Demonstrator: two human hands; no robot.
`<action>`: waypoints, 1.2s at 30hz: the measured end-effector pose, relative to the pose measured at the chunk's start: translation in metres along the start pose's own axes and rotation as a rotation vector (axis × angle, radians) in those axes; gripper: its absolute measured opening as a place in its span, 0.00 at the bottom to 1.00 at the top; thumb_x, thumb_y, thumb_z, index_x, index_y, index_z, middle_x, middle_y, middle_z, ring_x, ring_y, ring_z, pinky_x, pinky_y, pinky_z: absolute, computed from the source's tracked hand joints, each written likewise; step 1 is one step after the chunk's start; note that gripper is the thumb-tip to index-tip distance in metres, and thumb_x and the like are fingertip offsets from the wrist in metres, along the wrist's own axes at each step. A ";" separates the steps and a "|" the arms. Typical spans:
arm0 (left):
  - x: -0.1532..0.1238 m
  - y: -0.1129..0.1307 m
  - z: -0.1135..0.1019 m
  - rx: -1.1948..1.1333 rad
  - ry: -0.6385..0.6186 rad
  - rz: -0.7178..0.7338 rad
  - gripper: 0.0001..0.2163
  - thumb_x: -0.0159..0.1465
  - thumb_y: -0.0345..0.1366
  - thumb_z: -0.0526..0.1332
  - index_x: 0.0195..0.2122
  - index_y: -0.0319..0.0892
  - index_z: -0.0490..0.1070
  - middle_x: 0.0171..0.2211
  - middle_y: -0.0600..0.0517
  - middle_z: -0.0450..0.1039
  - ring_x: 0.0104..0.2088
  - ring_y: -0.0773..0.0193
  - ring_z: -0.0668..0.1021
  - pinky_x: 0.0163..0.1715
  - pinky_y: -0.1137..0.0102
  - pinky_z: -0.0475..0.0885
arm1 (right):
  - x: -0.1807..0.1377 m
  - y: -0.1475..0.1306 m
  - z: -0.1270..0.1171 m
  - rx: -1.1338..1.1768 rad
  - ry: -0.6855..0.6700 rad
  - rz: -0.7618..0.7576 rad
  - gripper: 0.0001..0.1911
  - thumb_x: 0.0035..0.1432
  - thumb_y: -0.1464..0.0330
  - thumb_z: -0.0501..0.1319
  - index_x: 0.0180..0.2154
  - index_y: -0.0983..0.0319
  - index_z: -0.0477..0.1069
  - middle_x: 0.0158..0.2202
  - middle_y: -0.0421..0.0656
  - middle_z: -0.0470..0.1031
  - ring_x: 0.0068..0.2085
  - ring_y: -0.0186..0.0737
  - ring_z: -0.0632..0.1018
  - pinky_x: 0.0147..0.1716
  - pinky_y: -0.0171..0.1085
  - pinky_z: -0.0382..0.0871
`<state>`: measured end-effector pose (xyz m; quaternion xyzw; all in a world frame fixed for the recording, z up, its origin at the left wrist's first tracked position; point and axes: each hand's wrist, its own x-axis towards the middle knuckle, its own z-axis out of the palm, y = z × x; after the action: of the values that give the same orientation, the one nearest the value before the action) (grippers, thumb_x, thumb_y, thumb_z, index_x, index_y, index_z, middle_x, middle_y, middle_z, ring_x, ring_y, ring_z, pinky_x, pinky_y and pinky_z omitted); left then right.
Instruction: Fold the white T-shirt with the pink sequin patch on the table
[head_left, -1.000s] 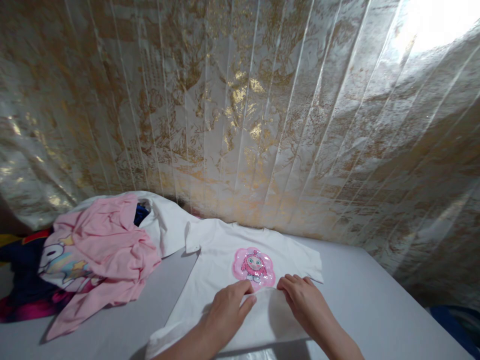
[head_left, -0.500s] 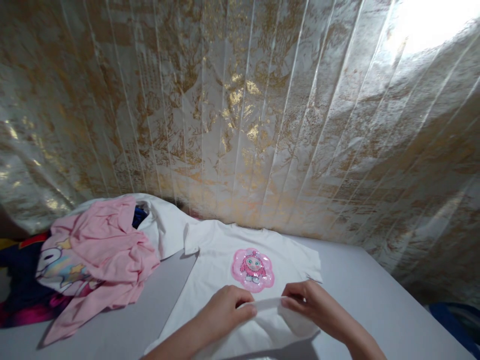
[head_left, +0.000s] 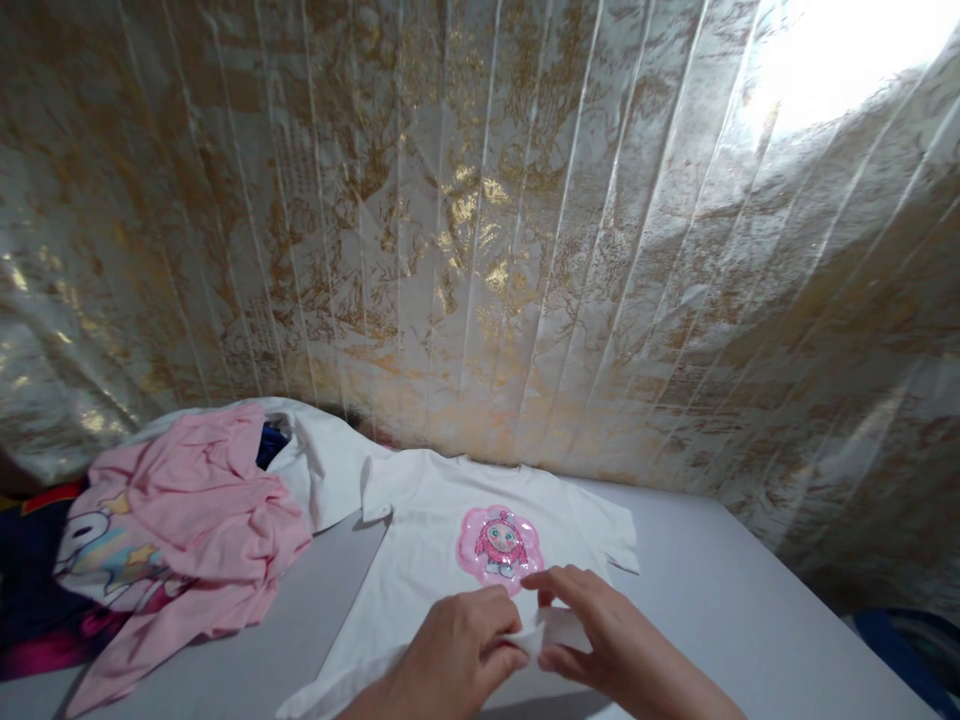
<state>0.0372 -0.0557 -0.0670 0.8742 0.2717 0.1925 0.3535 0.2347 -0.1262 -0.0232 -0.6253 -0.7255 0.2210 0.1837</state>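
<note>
White and soft, the small cotton T-shirt with a pink cartoon patch (head_left: pixel 450 540) lies flat on the grey surface (head_left: pixel 720 590), close to the gold curtain (head_left: pixel 480 250). It looks light and floppy, best held by its edge. The left hand (head_left: pixel 457 660) and right hand (head_left: pixel 607 640) both pinch its bottom hem, just below the patch. A crumpled pink top (head_left: pixel 187 520) sits well to the left.

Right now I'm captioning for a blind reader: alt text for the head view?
Left hand and right hand pinch a fold of a white cotton T-shirt with pink cartoon print on a grey table; crumpled pink clothes lie left.
</note>
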 end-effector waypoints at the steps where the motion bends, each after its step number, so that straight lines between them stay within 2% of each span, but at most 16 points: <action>1: 0.000 0.001 0.000 0.007 -0.008 -0.007 0.06 0.59 0.31 0.63 0.28 0.44 0.66 0.30 0.57 0.70 0.32 0.65 0.72 0.32 0.73 0.60 | 0.003 0.000 0.004 0.014 -0.012 -0.003 0.17 0.53 0.66 0.64 0.47 0.56 0.73 0.41 0.42 0.77 0.41 0.41 0.73 0.41 0.34 0.64; 3: 0.001 0.002 -0.001 0.001 -0.004 -0.044 0.07 0.56 0.31 0.65 0.27 0.43 0.66 0.29 0.58 0.69 0.31 0.66 0.71 0.31 0.73 0.59 | 0.008 0.003 0.008 0.071 -0.062 0.018 0.08 0.55 0.64 0.63 0.36 0.59 0.76 0.29 0.38 0.73 0.32 0.35 0.70 0.31 0.30 0.61; 5: 0.003 0.004 -0.004 -0.034 0.011 -0.107 0.07 0.55 0.32 0.66 0.26 0.43 0.66 0.26 0.59 0.67 0.30 0.66 0.70 0.29 0.73 0.58 | 0.011 0.007 0.008 0.160 -0.098 0.020 0.14 0.57 0.59 0.62 0.27 0.63 0.72 0.21 0.34 0.62 0.25 0.30 0.62 0.24 0.29 0.52; 7: 0.004 0.007 -0.008 -0.108 0.006 -0.164 0.07 0.54 0.33 0.66 0.26 0.42 0.66 0.24 0.60 0.65 0.28 0.67 0.68 0.28 0.73 0.56 | 0.011 0.010 0.006 0.247 -0.095 -0.007 0.19 0.58 0.54 0.61 0.25 0.63 0.69 0.20 0.33 0.55 0.24 0.28 0.57 0.22 0.30 0.47; 9: 0.004 0.008 -0.011 -0.197 -0.020 -0.192 0.07 0.54 0.35 0.66 0.26 0.42 0.68 0.23 0.61 0.63 0.27 0.67 0.66 0.27 0.74 0.56 | 0.009 0.012 0.003 0.303 -0.096 -0.023 0.22 0.59 0.51 0.60 0.25 0.63 0.67 0.21 0.32 0.52 0.24 0.28 0.54 0.21 0.31 0.45; 14: -0.002 0.002 -0.029 -0.290 -0.161 -0.189 0.13 0.57 0.43 0.62 0.23 0.41 0.65 0.23 0.59 0.60 0.26 0.67 0.65 0.24 0.74 0.54 | 0.003 0.014 -0.007 0.297 -0.089 -0.019 0.23 0.62 0.50 0.56 0.26 0.62 0.64 0.21 0.32 0.51 0.24 0.29 0.53 0.21 0.32 0.44; 17: -0.011 -0.004 -0.047 -0.265 -0.242 -0.219 0.10 0.57 0.42 0.61 0.25 0.41 0.67 0.23 0.59 0.63 0.26 0.66 0.67 0.23 0.75 0.54 | -0.001 0.017 -0.016 0.259 -0.036 0.003 0.24 0.62 0.50 0.55 0.25 0.61 0.62 0.21 0.32 0.50 0.24 0.29 0.53 0.22 0.32 0.45; 19: -0.019 -0.006 -0.059 -0.184 -0.212 -0.227 0.06 0.55 0.39 0.61 0.27 0.42 0.68 0.25 0.59 0.65 0.28 0.65 0.69 0.25 0.75 0.55 | -0.002 0.019 -0.022 0.241 0.006 0.018 0.24 0.62 0.49 0.55 0.25 0.61 0.62 0.22 0.33 0.52 0.24 0.30 0.54 0.22 0.31 0.46; 21: -0.026 -0.008 -0.068 -0.069 -0.124 -0.252 0.05 0.54 0.37 0.61 0.26 0.42 0.67 0.25 0.59 0.65 0.30 0.64 0.69 0.26 0.75 0.55 | -0.004 0.020 -0.026 0.241 0.032 0.030 0.24 0.62 0.49 0.55 0.25 0.61 0.64 0.22 0.33 0.53 0.25 0.30 0.56 0.23 0.31 0.48; 23: -0.032 -0.011 -0.073 0.020 -0.060 -0.302 0.10 0.56 0.39 0.60 0.22 0.42 0.62 0.23 0.58 0.62 0.29 0.64 0.68 0.26 0.74 0.54 | -0.005 0.019 -0.028 0.248 0.045 0.044 0.24 0.61 0.48 0.55 0.26 0.61 0.64 0.22 0.34 0.54 0.25 0.31 0.57 0.23 0.31 0.49; 26: -0.039 -0.018 -0.077 0.055 -0.036 -0.311 0.17 0.60 0.45 0.58 0.20 0.42 0.57 0.21 0.58 0.57 0.26 0.65 0.66 0.24 0.73 0.52 | -0.007 0.019 -0.029 0.251 0.061 0.057 0.25 0.61 0.47 0.55 0.26 0.61 0.65 0.22 0.34 0.54 0.25 0.31 0.57 0.23 0.31 0.49; 30: -0.041 -0.023 -0.093 0.112 0.002 -0.249 0.14 0.62 0.42 0.57 0.21 0.42 0.64 0.23 0.57 0.64 0.28 0.65 0.70 0.26 0.74 0.55 | -0.006 0.023 -0.029 0.218 0.085 0.052 0.25 0.62 0.47 0.52 0.26 0.61 0.67 0.23 0.35 0.57 0.26 0.32 0.58 0.24 0.31 0.52; 33: -0.031 -0.011 -0.124 0.260 0.044 -0.204 0.13 0.62 0.40 0.57 0.23 0.42 0.68 0.24 0.56 0.69 0.29 0.63 0.72 0.28 0.74 0.57 | 0.003 0.026 -0.045 0.123 0.108 0.026 0.25 0.62 0.49 0.53 0.26 0.61 0.67 0.22 0.35 0.58 0.25 0.31 0.59 0.23 0.31 0.53; 36: -0.012 0.022 -0.169 0.436 0.139 -0.105 0.12 0.63 0.40 0.57 0.25 0.43 0.72 0.27 0.54 0.72 0.32 0.61 0.74 0.32 0.73 0.60 | 0.012 0.014 -0.086 0.027 0.221 -0.031 0.25 0.60 0.49 0.54 0.23 0.61 0.67 0.20 0.35 0.58 0.23 0.31 0.59 0.21 0.30 0.52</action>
<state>-0.0539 0.0106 0.0614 0.8992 0.3755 0.1704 0.1463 0.2909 -0.1047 0.0408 -0.6321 -0.7073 0.1575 0.2744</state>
